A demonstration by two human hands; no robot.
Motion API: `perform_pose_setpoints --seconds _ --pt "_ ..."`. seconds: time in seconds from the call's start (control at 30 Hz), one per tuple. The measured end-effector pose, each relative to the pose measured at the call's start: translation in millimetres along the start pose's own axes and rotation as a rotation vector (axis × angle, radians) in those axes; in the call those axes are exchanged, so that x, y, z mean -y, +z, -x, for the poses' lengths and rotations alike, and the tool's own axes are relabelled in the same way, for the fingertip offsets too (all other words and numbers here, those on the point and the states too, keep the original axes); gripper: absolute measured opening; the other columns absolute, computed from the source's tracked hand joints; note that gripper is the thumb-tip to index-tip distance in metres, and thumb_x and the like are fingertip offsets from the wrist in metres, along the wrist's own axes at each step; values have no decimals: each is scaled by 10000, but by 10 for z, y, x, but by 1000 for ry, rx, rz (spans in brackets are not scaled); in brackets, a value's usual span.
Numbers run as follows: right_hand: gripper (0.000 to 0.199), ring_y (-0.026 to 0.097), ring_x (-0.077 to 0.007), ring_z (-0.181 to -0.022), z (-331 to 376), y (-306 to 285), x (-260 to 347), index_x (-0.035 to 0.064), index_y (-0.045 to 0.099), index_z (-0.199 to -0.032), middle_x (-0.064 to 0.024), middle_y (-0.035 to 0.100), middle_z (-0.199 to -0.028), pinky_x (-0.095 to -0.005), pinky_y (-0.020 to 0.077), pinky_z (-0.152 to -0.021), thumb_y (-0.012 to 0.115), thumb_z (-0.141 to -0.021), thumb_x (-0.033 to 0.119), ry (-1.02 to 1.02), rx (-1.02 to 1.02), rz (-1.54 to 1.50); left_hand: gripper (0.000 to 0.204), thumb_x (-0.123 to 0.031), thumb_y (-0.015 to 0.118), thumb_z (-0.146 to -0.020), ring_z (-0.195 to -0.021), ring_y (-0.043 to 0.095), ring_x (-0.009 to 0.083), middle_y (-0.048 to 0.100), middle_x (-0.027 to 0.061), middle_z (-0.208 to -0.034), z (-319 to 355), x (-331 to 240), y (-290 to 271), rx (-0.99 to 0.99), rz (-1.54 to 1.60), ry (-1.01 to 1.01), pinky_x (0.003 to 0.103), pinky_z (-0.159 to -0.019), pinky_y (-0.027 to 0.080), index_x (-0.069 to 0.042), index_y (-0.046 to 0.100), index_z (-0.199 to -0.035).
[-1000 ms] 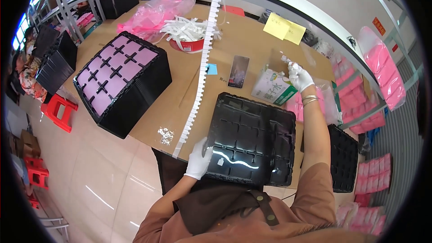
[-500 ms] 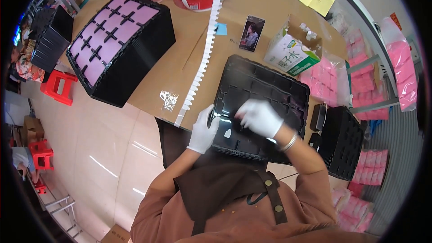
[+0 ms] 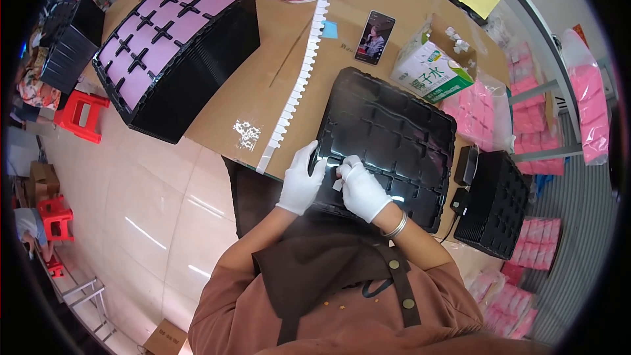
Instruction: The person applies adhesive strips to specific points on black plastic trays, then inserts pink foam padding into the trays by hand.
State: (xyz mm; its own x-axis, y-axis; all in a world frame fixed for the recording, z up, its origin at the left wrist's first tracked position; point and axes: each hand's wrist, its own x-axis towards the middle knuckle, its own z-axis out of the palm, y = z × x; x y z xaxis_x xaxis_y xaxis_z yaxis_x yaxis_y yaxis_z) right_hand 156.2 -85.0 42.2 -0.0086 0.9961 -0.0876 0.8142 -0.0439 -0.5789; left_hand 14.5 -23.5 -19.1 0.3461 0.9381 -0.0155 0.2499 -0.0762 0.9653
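A brown cardboard-topped counter [image 3: 263, 85] fills the upper half of the frame above a pale tiled floor. At centre, both white-gloved hands meet on the near edge of a black compartment tray [image 3: 394, 138]: the left hand [image 3: 303, 181] grips its rim, the right hand [image 3: 360, 187] pinches a small white piece [image 3: 337, 185]. Farther off lie a white notched strip [image 3: 299, 85], a phone [image 3: 374, 37] and, upper left, a stack of black trays with pink inserts [image 3: 172, 43].

Two white gloves [image 3: 332, 184] sit on a shiny black tray [image 3: 394, 135], near a black stack with pink squares on top [image 3: 167, 20], a long white strip [image 3: 299, 79], a brown table [image 3: 263, 85], a green-and-white box [image 3: 430, 72] and a red stool [image 3: 82, 115].
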Motion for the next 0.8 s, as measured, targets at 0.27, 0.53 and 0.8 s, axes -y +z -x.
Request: perform_pose_setpoints --seconds 0.27,0.53,0.8 --pt "55 598 -361 -754 -49 23 -81 -61 542 -801 -205 496 -953 -387 506 -698 536 -749 -46 15 61 -62 442 -207 585 -857 -1120 521 326 524 194 -1215 -3 -51 -27 2 -61 16 360 -942 409 4 475 -1230" --pt "54 599 -324 -687 -117 101 173 -16 558 -754 -163 528 -869 -390 507 -619 589 -710 -19 212 -16 336 446 -210 586 -858 -1129 519 318 526 192 -1216 0 -39 -5 5 3 -29 357 -951 402 6 478 -1232" --pt "139 578 -261 -666 -64 -476 -160 32 514 -766 -115 513 -716 -343 465 -606 499 -719 -98 -122 -357 -108 413 -175 562 -864 -1119 529 309 535 193 -1201 0 -60 -8 26 15 -54 346 -952 400 12 483 -1224"
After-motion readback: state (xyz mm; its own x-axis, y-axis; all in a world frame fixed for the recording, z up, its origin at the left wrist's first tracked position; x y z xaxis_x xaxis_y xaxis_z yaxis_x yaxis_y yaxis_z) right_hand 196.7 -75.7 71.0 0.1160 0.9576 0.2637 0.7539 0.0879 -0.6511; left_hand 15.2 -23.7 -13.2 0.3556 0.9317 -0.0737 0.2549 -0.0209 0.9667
